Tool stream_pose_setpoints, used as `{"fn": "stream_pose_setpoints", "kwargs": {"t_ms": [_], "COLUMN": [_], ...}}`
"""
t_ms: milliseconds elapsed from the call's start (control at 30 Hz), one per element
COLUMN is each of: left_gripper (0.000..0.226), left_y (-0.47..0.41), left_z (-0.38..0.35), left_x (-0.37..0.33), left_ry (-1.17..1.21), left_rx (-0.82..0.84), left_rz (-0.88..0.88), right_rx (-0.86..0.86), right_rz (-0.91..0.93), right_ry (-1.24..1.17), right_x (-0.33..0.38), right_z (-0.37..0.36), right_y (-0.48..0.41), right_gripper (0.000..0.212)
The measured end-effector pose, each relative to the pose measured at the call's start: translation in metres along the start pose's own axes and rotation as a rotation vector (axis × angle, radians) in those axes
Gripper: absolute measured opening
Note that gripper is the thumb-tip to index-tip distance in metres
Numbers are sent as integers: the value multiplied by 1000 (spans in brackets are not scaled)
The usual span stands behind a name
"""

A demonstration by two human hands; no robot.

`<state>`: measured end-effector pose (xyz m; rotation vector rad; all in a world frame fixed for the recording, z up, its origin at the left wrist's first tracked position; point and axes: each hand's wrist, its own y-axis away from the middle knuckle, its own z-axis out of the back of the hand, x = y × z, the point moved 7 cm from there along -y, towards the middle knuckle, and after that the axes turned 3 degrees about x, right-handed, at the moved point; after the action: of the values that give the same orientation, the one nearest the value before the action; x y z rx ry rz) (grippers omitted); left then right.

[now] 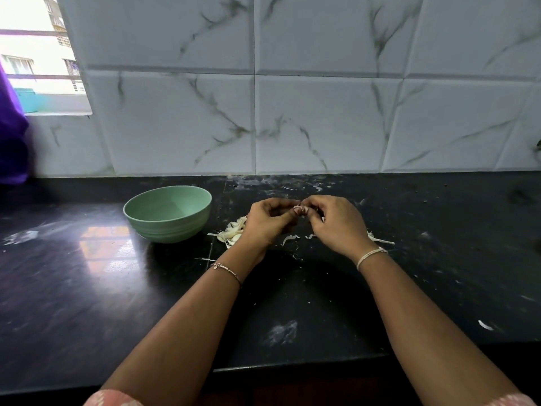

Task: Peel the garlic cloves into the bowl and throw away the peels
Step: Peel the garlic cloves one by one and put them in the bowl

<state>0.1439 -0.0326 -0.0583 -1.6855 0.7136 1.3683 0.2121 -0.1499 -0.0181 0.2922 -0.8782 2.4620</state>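
Left hand (263,225) and right hand (336,225) both pinch a garlic clove (300,210) above the bench (87,288), well back from its front edge, bowl (169,230) near left.

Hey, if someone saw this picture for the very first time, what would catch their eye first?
First, the left hand and right hand meeting mid-frame above the black counter, both pinching a small garlic clove. Next, the green bowl just left of them, with nothing visible inside. A whitish heap of garlic scraps lies between the bowl and the left hand.
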Motion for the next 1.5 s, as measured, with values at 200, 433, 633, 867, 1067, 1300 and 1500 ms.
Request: {"fn": "stream_pose_setpoints", "kwargs": {"t_ms": [200, 433, 633, 867, 1067, 1300, 1500], "left_gripper": [9, 13, 11, 10, 9, 7, 9], "left_y": [-2, 1, 3, 4, 2, 2, 5], "left_z": [7, 0, -3, -3, 0, -3, -3], "left_x": [3, 6, 5, 0, 0, -3, -5], "left_ry": [129, 131, 41, -30, -59, -14, 29], "left_rx": [-13, 59, 66, 5, -59, -25, -23], "left_rz": [49, 105, 89, 34, 4, -1, 2], "right_rx": [-73, 63, -65, 27, 38, 32, 45], "right_rz": [-78, -285, -311, -116, -111, -218, -244], "right_ry": [110, 347, 206, -199, -398, -661, -805], "right_x": [-10, -60, -61, -39, -21, -27, -24], "right_z": [15, 15, 26, 9, 0, -5, -8], "right_y": [2, 5, 4, -2, 0, -1, 2], "right_gripper": [18, 24, 16, 21, 9, 6, 15]}}
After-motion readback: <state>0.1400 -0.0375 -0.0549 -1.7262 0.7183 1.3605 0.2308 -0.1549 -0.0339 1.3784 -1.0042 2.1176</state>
